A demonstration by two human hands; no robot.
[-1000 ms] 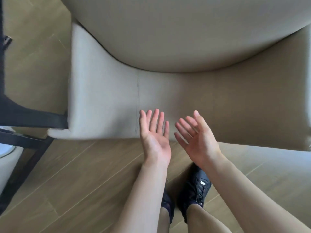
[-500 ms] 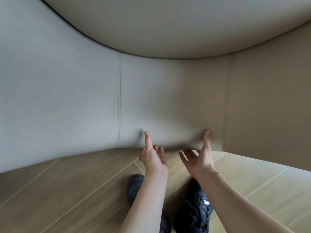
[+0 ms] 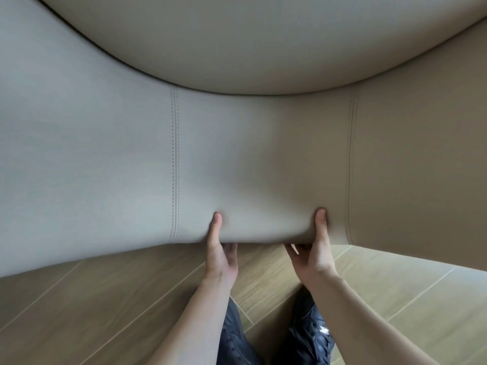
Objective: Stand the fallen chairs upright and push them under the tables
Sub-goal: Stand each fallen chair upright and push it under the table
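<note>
Wood floor; fallen chair lying close before you. Your left hand and right hand, open a second ago, now clamp its lower edge: lift can begin

Indoor furnished room, most likely a dining or living area of a home or a restaurant; the frame does not settle which. An upholstered chair in pale beige fabric with double-stitched vertical seams and a rounded cushion fills most of the view, a style typical of dining furniture. The floor is laid with wood-look planks in a light brown tone, separated by thin pale joints, a finish common in domestic and hospitality interiors. Soft, even daylight falls across the fabric from the left. Dark sneakers stand on the planks.
</note>
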